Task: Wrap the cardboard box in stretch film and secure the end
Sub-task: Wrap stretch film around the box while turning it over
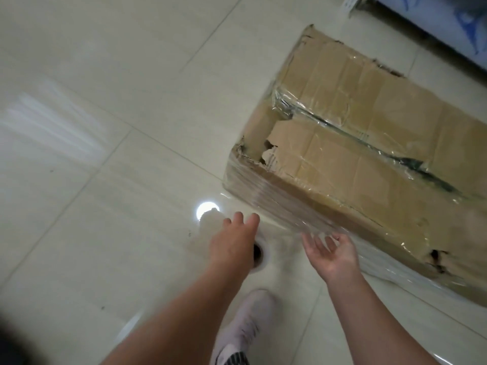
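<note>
Left hand: arm extended forward and down, back of hand uppermost, fingers straight and slightly spread, gripping nothing; it is positioned over the roll of stretch film, and contact with the roll cannot be confirmed. Right hand: palm turned upward, fingers loosely spread and relaxed, holding nothing, just beside the lower near edge of the cardboard box. The roll lies on its side on the tiled floor, its dark core opening facing the camera, near the box's closest corner. The box sits on the floor at the right of the view. Its top flaps are torn and ragged at the near end, with a dark gap between them; contents cannot be made out. Clear stretch film covers the near side in layered bands and lies wrinkled across the top. A loose, blurred sheet of film runs from the box towards the roll. One pale shoe stands below the hands. A round light reflection shows on the floor beside the roll.
</note>
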